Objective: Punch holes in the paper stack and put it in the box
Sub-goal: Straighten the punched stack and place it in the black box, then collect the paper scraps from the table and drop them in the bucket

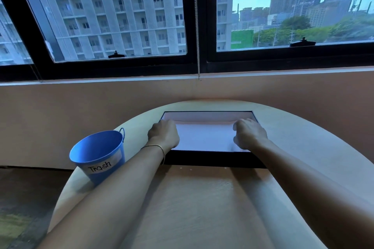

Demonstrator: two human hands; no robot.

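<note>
A shallow black box [212, 158] with a white inside sits at the far middle of the round table. The white paper stack [204, 137] lies flat inside it. My left hand [164, 134] grips the stack's left edge, with its fingers curled down over the edge. At the stack's right edge, my right hand [250, 133] holds on in the same way. The fingertips of both hands are hidden behind the knuckles. No hole punch is in view.
A blue bucket labelled "Trash" [97, 153] stands at the table's left edge, beside my left forearm. A few tiny white paper dots [190, 169] lie on the wooden table [202, 204] just in front of the box. A wall and a window are behind.
</note>
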